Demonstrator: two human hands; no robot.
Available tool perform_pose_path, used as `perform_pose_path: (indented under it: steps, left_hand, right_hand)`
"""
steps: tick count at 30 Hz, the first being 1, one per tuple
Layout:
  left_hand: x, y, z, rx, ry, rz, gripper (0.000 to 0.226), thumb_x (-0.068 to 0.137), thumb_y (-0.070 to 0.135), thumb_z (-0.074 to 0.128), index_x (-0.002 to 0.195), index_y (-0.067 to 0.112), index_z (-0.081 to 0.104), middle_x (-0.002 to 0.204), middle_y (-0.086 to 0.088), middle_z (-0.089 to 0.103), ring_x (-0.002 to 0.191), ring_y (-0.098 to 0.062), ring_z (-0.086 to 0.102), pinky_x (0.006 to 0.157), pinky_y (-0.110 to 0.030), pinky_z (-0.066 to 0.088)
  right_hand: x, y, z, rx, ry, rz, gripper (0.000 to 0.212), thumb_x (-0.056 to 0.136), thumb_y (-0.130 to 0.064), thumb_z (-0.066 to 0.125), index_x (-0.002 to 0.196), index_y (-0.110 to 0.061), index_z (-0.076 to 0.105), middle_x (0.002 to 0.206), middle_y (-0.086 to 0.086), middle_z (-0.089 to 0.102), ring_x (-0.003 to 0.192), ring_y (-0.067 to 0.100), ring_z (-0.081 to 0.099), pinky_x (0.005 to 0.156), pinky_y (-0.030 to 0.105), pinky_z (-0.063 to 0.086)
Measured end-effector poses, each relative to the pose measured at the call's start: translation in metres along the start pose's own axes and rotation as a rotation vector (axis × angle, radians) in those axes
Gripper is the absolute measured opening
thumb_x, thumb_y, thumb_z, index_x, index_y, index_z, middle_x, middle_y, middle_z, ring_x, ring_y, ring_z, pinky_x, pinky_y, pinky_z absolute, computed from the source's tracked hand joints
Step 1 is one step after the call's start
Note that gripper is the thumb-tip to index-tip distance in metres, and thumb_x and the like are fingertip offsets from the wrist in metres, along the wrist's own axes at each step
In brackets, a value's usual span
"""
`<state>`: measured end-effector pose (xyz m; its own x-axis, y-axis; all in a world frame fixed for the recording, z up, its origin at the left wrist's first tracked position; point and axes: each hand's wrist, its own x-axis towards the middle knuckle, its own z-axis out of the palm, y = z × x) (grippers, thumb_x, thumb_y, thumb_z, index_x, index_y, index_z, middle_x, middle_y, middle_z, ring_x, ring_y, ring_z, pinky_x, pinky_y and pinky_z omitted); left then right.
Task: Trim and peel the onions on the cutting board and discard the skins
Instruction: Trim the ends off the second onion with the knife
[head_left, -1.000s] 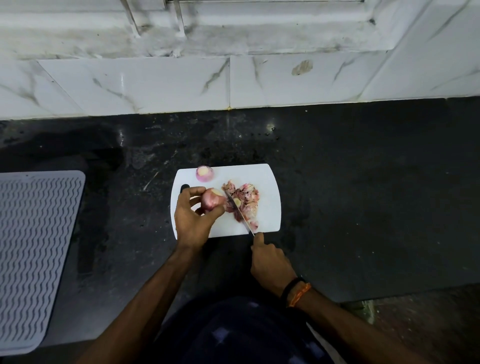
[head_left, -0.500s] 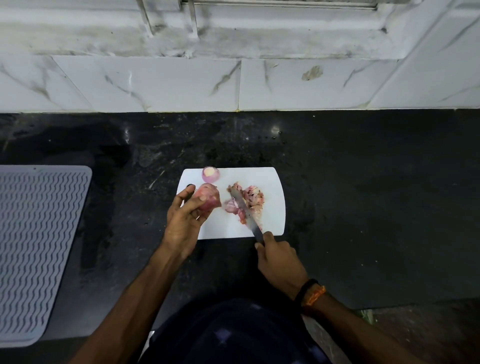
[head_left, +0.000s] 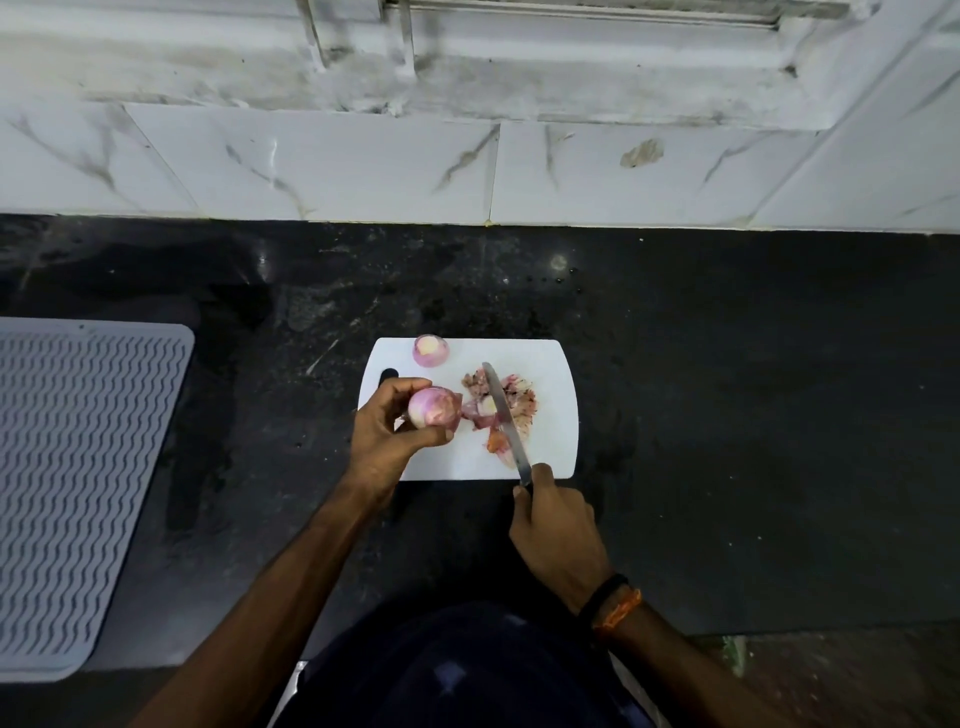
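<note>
A black stone countertop (head_left: 727, 415) is filling most of the view, running from a white marble-patterned tiled wall (head_left: 322, 166) at the far side to the near edge where the person is standing. A grey ribbed drying mat (head_left: 78, 478) is lying on the counter at the far left, well apart from the work. A white plastic cutting board (head_left: 550, 374) is sitting in the middle of the counter, its handle hole at the left end.

The left hand (head_left: 387, 441) is hovering over the left part of the board, its fingers and thumb curling round a peeled onion (head_left: 434, 408), holding it above the surface. The right hand (head_left: 556, 535) is resting at the near edge of the board, fingers wrapping the handle of a kitchen knife (head_left: 504, 415); the blade is reaching away across a pile of onion skins (head_left: 506, 408) in the middle of the board, and it seems to be lying on or just over them, though contact is hard to judge. Dark and orange wristbands (head_left: 613, 605) are circling the right wrist.

A second peeled onion (head_left: 430, 351) is sitting at the far left edge of the board, just beyond the held one and apart from it.
</note>
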<state>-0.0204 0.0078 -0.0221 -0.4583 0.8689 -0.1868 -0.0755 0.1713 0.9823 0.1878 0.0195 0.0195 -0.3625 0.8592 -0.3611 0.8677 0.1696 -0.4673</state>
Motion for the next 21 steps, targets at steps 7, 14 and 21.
perform_pose_path:
  steps: [7,14,21]
  left_hand:
    - [0.007,-0.004,-0.004,0.286,-0.142,0.069,0.061,0.055,0.009,0.085,0.113,0.021,0.068,0.116,0.006,0.068,0.111,-0.017,0.062,0.092,-0.037,0.051]
    - [0.014,-0.006,-0.004,0.394,-0.204,0.111,0.061,0.060,-0.002,0.075,0.117,0.019,0.066,0.118,0.008,0.068,0.116,-0.011,0.060,0.098,-0.028,0.050]
    - [0.018,-0.009,-0.002,0.436,-0.167,0.082,0.067,0.061,0.023,0.081,0.126,0.020,0.063,0.126,0.006,0.063,0.118,-0.011,0.058,0.101,-0.038,0.052]
  right_hand:
    - [0.009,-0.003,-0.010,0.048,0.052,-0.076,0.019,0.104,-0.031,0.039,0.108,-0.016,0.050,0.086,-0.002,0.063,0.074,0.014,0.060,0.067,0.030,0.047]
    - [0.017,-0.013,-0.006,0.101,0.018,-0.104,0.029,0.105,-0.032,0.037,0.119,-0.012,0.051,0.092,0.003,0.067,0.080,0.018,0.064,0.068,0.029,0.047]
    - [0.021,-0.025,0.000,0.100,0.029,-0.112,0.032,0.105,-0.032,0.037,0.124,-0.011,0.050,0.100,0.007,0.068,0.088,0.021,0.065,0.076,0.031,0.050]
